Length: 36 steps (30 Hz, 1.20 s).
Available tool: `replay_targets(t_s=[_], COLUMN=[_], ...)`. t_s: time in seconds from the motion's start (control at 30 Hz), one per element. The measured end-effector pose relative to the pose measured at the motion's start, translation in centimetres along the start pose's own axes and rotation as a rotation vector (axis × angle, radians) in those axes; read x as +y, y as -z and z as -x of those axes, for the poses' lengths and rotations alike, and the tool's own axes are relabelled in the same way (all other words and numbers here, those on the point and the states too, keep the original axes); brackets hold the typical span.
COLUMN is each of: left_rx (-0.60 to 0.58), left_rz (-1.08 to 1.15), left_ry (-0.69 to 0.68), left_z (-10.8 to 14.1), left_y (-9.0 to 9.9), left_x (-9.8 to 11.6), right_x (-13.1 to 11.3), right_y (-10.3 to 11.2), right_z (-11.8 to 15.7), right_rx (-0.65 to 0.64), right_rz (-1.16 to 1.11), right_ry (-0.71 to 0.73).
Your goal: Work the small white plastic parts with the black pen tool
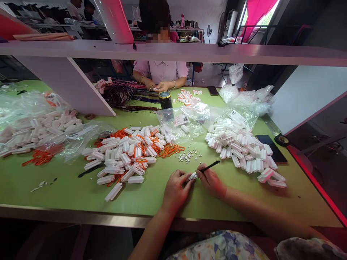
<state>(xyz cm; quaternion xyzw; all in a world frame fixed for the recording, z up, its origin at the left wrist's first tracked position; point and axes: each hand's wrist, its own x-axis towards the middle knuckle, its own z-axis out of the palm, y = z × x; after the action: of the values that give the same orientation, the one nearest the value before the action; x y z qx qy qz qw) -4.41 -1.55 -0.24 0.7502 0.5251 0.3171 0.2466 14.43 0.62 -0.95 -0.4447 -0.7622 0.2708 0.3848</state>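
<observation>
My left hand [177, 187] is closed on a white plastic connector housing [192, 176] with a row of holes, just above the green tabletop. In my right hand [210, 181] is a slim black pen-like tool [211, 166], its back end pointing up to the right. Its tip is hidden by my fingers at the housing. Small white plugs [187, 156] lie scattered beyond my hands. To the right is a heap of white connector housings [241, 144]. Another heap of white housings [119, 159] on the left is mixed with orange clips [171, 150].
Clear plastic bags [176, 126] with labels lie behind the heaps. A black can [165, 101] stands mid-table, with dark wire bundles [121, 94] beside it. Across the table a co-worker's hands [158, 86] hold a small piece. A shelf [173, 52] spans overhead; a tape roll [282, 140] lies right.
</observation>
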Motion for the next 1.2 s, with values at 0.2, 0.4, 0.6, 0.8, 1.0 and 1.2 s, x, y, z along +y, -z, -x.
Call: replay_targets(t_s=[0.2, 0.4, 0.6, 0.8, 1.0, 1.2], left_rx=[-0.002, -0.004, 0.003, -0.004, 0.003, 0.004], left_rz=[-0.003, -0.005, -0.009, 0.002, -0.007, -0.009], left_ry=[0.006, 0.001, 0.000, 0.005, -0.002, -0.002], left_z=[-0.01, 0.01, 0.05, 0.04, 0.02, -0.02], left_y=[0.01, -0.01, -0.22, -0.11, -0.15, -0.17], left_x=[-0.03, -0.08, -0.24, -0.06, -0.16, -0.28], right_x=[-0.07, -0.38, -0.10, 0.11, 0.26, 0.28], right_y=[-0.26, -0.51, -0.13, -0.37, -0.38, -0.40], right_z=[-0.01, -0.13, 0.04, -0.20, -0.09, -0.47], right_rx=[-0.033, -0.072, 0.058, 0.040, 0.012, -0.066], right_rz=[0.104, 0.187, 0.020, 0.017, 0.045, 0.133], right_ry=[0.075, 0.092, 0.014, 0.008, 0.017, 0.058])
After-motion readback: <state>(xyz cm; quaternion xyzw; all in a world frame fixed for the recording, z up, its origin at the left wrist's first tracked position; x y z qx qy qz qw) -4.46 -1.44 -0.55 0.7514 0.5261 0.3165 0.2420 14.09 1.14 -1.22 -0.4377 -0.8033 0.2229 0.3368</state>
